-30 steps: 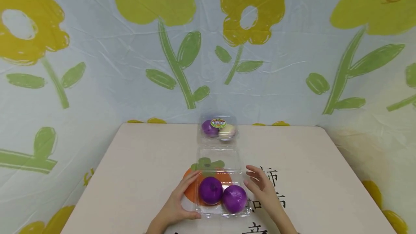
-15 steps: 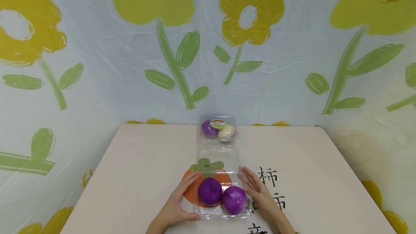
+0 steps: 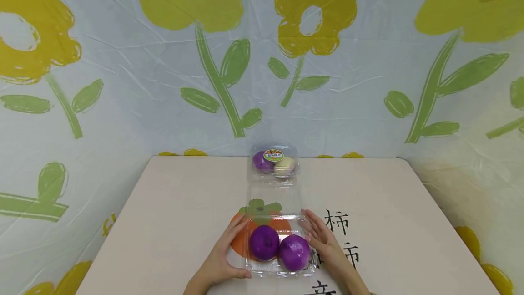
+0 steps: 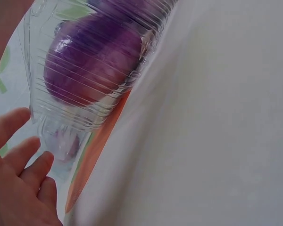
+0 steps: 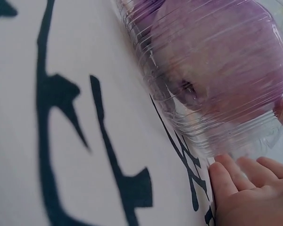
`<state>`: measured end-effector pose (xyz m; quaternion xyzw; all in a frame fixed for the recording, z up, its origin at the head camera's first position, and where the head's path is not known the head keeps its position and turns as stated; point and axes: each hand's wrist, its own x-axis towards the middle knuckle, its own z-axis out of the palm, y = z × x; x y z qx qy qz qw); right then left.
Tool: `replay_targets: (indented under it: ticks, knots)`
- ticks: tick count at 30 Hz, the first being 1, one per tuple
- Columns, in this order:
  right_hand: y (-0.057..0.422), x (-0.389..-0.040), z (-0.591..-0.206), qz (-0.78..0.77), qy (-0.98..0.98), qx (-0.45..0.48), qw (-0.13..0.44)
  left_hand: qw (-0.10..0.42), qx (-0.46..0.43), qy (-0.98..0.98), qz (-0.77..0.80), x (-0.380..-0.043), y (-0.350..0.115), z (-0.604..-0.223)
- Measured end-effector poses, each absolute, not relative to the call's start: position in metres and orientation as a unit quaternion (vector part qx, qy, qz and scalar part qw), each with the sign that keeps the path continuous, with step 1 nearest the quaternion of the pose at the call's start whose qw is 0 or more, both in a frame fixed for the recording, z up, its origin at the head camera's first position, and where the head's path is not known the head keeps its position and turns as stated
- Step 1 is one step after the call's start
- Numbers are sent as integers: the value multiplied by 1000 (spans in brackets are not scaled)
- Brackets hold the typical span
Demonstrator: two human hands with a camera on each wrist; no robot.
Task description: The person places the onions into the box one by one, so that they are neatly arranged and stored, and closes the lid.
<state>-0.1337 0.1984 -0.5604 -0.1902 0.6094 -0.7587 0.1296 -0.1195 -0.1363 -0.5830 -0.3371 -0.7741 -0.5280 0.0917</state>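
Note:
Before me lies a clear plastic clamshell box, its lid folded back flat on the far side. Two purple onions sit in the base side by side, a darker left onion and a paler right onion. My left hand holds the box's left side, thumb at the near corner and fingertips at the far one. On the right side, my right hand holds it with thumb on the rim and fingers round the far corner. Ribbed plastic walls cover the onions in both wrist views.
Behind the lid stands a second, closed clear box with a label; it contains a purple onion and a whitish one. The pale tabletop carries an orange fruit print and black characters. Flowered cloth encloses the table.
My right hand has moved left onto the box's right side, its thumb and fingers now touching it. The left hand stays where it was, and the view has shifted slightly.

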Motion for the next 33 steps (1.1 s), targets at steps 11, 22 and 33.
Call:
replay_targets:
  ticks: [11, 22, 33]
  knots:
    - [199, -133, -563, -760, 601, -208, 131, 50, -325, -794, -512, -115, -137, -577]
    - [198, -131, -560, -768, 591, -207, 134, 57, -333, -782, -524, -117, -137, -582]
    - [197, -128, -558, -773, 578, -232, 120, 75, -346, -764, -539, -119, -136, -581]
